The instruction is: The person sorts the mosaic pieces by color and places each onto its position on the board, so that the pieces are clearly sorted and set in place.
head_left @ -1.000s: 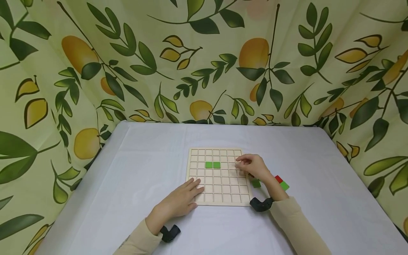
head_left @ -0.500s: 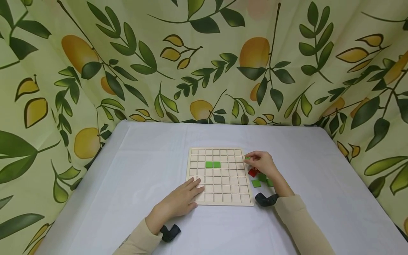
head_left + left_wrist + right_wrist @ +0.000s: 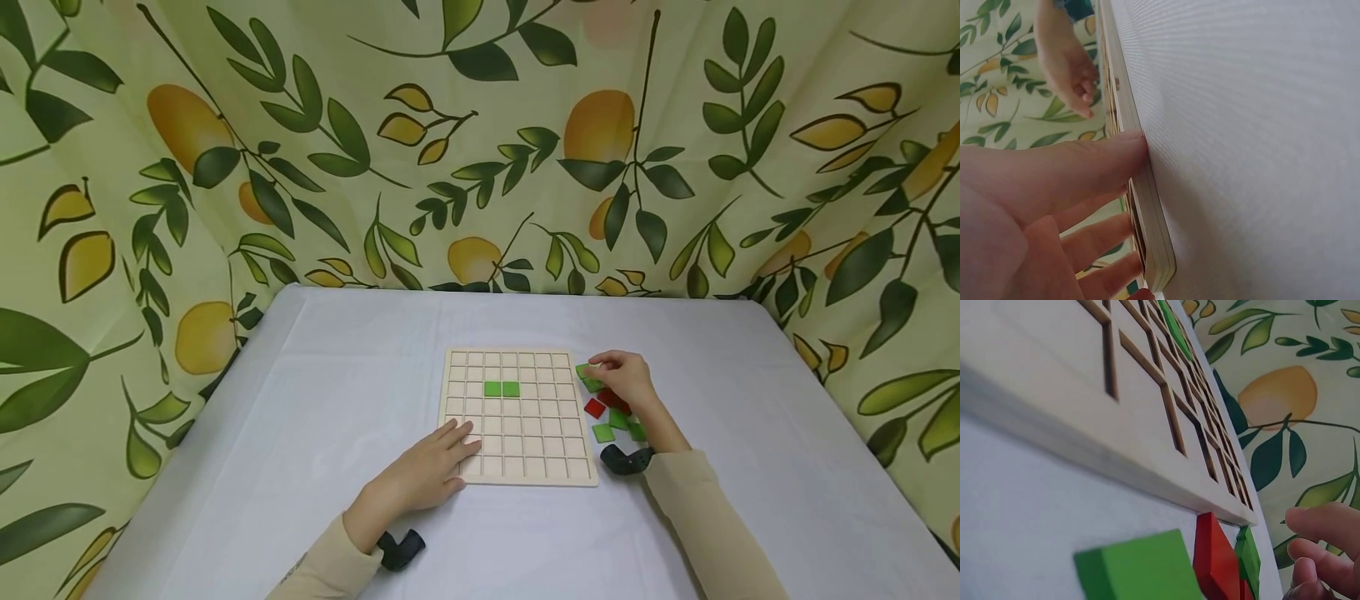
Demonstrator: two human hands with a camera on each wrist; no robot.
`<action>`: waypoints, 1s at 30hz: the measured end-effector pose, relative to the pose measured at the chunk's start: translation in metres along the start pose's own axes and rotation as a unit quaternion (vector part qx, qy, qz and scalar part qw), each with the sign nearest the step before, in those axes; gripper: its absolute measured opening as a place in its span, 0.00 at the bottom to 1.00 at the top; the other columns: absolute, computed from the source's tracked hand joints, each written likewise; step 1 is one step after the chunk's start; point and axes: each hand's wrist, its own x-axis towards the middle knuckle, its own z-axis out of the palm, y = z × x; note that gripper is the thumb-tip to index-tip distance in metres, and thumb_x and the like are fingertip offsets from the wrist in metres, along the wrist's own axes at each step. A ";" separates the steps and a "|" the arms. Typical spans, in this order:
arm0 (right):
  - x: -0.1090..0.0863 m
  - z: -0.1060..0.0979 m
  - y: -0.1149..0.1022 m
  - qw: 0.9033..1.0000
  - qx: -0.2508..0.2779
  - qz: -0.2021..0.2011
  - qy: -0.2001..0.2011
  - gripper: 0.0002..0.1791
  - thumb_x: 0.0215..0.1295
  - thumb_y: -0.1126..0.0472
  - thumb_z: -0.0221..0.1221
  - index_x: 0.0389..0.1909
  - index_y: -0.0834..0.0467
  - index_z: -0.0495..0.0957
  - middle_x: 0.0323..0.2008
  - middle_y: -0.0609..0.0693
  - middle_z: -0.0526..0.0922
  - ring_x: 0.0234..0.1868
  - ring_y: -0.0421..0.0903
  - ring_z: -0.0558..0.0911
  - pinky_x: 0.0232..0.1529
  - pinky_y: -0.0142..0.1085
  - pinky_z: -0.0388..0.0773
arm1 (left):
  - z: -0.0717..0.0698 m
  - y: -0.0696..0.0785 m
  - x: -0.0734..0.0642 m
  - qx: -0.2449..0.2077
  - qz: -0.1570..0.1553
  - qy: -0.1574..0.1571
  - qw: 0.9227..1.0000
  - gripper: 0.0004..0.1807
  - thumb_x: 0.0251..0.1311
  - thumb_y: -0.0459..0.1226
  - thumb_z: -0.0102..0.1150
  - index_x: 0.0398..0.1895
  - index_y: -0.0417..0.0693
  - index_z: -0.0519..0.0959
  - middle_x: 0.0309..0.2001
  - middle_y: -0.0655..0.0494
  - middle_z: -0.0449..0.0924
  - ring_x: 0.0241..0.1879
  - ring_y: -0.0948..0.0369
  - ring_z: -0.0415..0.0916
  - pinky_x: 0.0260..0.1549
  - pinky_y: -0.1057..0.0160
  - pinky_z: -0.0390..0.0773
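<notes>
A pale wooden grid board (image 3: 525,477) lies on the table, with two green square tiles (image 3: 502,389) side by side in one of its upper rows. My left hand (image 3: 420,467) rests on the board's lower left corner. Its fingers are spread over the grid, and the left wrist view shows the thumb (image 3: 1129,150) against the board's edge. Off the board's right side, my right hand (image 3: 626,379) hovers over loose green tiles (image 3: 592,386), its fingers loosely curved. No tile shows between those fingers (image 3: 1329,525) in the right wrist view.
Beside the board's right edge lie a red tile (image 3: 595,408) and several green ones, one of them a green tile (image 3: 603,433) nearer me; the right hand partly covers this pile. A white cloth (image 3: 337,358) covers the table, and a leaf-and-fruit patterned curtain (image 3: 480,167) hangs behind it.
My right hand has moved from above the board's right columns to the loose tiles beyond its right edge, uncovering part of the pile. The left hand has stayed on the board.
</notes>
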 end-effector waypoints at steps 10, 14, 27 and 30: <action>0.004 0.003 0.006 1.000 -0.021 0.018 -0.006 0.20 0.57 0.56 0.66 0.46 0.67 0.81 0.24 0.46 0.70 0.30 0.43 0.68 0.25 0.28 0.64 | 0.000 0.000 -0.001 -0.004 -0.001 -0.003 1.000 0.28 0.64 0.40 0.58 0.67 0.44 0.69 0.72 0.42 0.61 0.74 0.43 0.56 0.72 0.48 0.62; 0.005 0.003 0.007 0.999 -0.034 0.022 -0.012 0.21 0.57 0.56 0.66 0.47 0.67 0.80 0.25 0.47 0.69 0.32 0.44 0.68 0.28 0.30 0.64 | 0.001 -0.001 0.001 0.000 -0.001 0.000 1.000 0.27 0.65 0.42 0.57 0.66 0.45 0.69 0.72 0.42 0.62 0.73 0.44 0.58 0.72 0.49 0.63; 0.005 0.006 0.007 0.998 -0.041 0.038 -0.022 0.22 0.56 0.56 0.66 0.47 0.66 0.80 0.28 0.49 0.71 0.37 0.46 0.69 0.31 0.30 0.65 | 0.002 0.000 0.002 0.001 -0.007 0.006 1.000 0.26 0.64 0.42 0.57 0.65 0.45 0.71 0.72 0.43 0.63 0.73 0.45 0.59 0.71 0.49 0.64; 0.005 0.006 0.006 0.998 -0.040 0.036 -0.020 0.22 0.56 0.56 0.66 0.47 0.67 0.80 0.27 0.48 0.70 0.36 0.46 0.69 0.30 0.31 0.64 | 0.002 0.000 0.002 -0.001 -0.008 0.007 1.000 0.26 0.64 0.43 0.57 0.65 0.45 0.71 0.72 0.44 0.63 0.73 0.45 0.59 0.71 0.49 0.64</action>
